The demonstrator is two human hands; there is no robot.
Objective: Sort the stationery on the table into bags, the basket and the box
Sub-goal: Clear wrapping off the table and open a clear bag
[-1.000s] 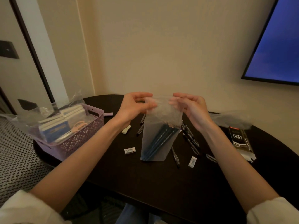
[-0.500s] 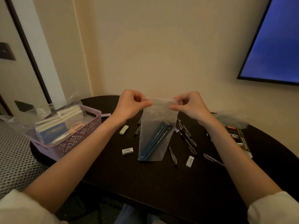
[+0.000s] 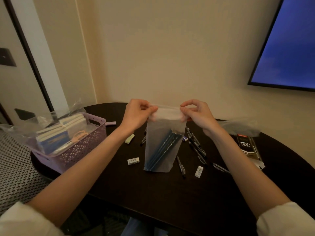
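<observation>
Both hands lift a frosted clear plastic bag [image 3: 163, 150] of dark blue pencils [image 3: 162, 148] above the dark oval table [image 3: 170, 193]: the left hand [image 3: 136, 114] and right hand [image 3: 198, 114] pinch its top corners. A lilac perforated plastic basket [image 3: 80, 149] stands left.

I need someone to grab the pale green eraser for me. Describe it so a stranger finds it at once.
Start at the purple basket on the left of the dark table. Just to the right of it lies the pale green eraser, under the left forearm. Unlike the two white erasers nearer the person, it is green and bears no printed label.
</observation>
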